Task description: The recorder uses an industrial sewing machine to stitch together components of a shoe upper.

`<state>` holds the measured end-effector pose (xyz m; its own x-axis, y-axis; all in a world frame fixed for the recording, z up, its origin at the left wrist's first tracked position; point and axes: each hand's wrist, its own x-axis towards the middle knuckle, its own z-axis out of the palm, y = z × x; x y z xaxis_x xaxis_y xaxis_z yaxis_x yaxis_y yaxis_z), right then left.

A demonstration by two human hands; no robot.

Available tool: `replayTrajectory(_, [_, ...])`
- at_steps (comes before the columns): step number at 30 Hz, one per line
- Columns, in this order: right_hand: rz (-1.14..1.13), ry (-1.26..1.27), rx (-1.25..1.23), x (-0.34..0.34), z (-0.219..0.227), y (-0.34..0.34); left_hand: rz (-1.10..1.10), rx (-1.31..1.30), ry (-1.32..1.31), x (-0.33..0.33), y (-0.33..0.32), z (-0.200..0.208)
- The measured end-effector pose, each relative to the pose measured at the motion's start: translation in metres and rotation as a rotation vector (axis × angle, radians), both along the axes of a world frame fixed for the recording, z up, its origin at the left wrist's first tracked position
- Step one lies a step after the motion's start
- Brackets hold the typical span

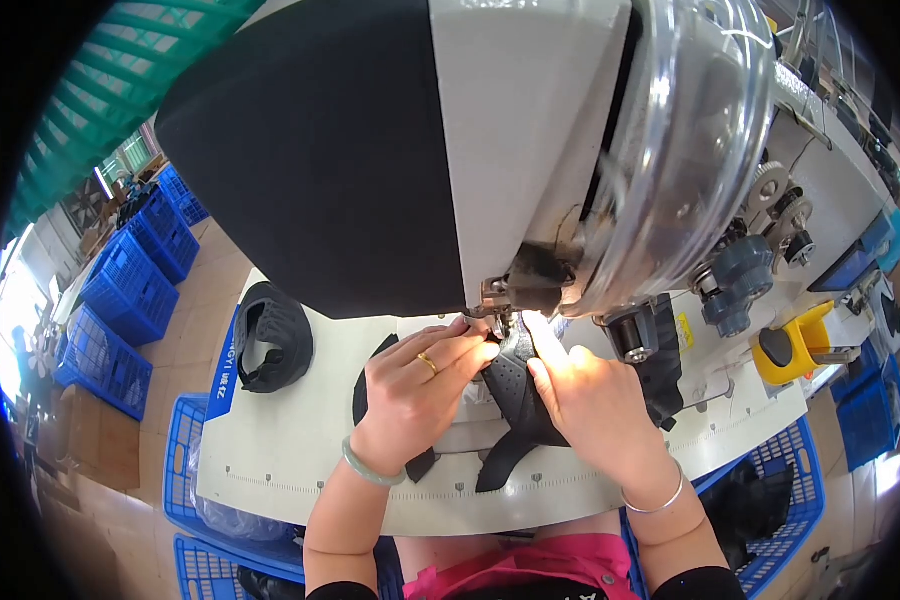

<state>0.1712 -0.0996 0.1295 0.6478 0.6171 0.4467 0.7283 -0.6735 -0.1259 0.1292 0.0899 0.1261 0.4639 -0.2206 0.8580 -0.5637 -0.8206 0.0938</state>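
Observation:
A black shoe-upper piece with small punched holes (515, 385) lies under the needle and presser foot (500, 318) of a sewing machine. At the piece's left edge, close by the foot, my left hand (415, 375) has its fingers bunched and pinching the material. My right hand (595, 400) grips the piece from the right, index finger stretched along it toward the foot and thumb bent on top. Black straps of the piece hang toward me over the table's white top (300, 440). Part of the piece is hidden under both hands.
The machine's dark and white head (370, 160) looms over my hands. A finished-looking black curved piece (273, 338) rests at the table's left. Blue crates (810, 500) with black pieces flank my lap. A yellow holder (800, 345) sits at the right.

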Motion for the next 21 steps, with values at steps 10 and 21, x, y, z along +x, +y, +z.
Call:
replayTrajectory(10, [0.003,0.136,0.143,0.003,0.012,0.001,0.066,0.097,0.018,0.001,0.002,0.008])
replayTrajectory(21, [0.117,0.093,0.192,0.034,-0.007,0.002,0.016,0.142,0.048,-0.001,0.001,0.005])
